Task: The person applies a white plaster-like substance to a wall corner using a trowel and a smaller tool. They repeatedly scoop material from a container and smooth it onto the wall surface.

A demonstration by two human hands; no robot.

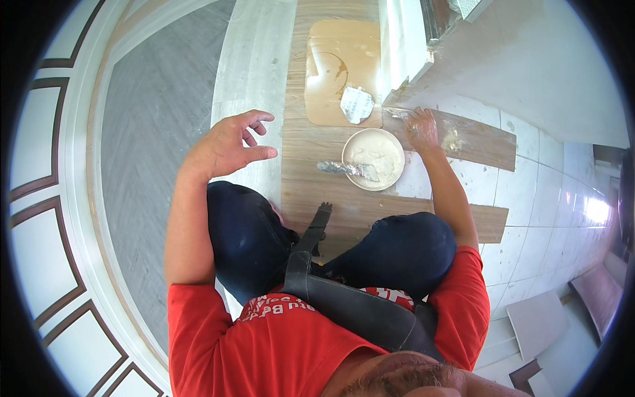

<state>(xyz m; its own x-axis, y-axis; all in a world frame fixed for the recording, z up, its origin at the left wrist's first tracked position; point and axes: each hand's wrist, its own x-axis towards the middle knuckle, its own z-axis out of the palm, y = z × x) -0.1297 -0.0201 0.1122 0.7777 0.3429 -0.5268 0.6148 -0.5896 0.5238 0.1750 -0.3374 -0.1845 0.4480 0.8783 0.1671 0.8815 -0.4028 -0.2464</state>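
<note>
Posture: person crouches on the floor (317,142), knees (403,248) bent, red shirt (264,344), dark strap (344,298) across the chest.
Left hand (228,145): raised above the wood-look floor, fingers spread and slightly curled, holding nothing, touching nothing visible.
Right hand (421,127): stretched forward to the base of the white wall (529,73), fingers pressed down on a plank (463,139) where it meets the wall; smeared with pale paste. Whether it pinches anything, cannot tell.
Bowl (373,159): round, shallow, holds pale paste; sits on the floor between the hands, just beside the right forearm.
Trowel (347,169): lies across the bowl's left rim, blade in the paste, handle pointing left, coated in paste.
Board (340,69): tan, rounded corners, flat on the floor beyond the bowl, ring mark on it.
Scrap (357,104): crumpled pale piece on the board's near right corner.
Tiles (542,198): glossy white, right of the planks.
</note>
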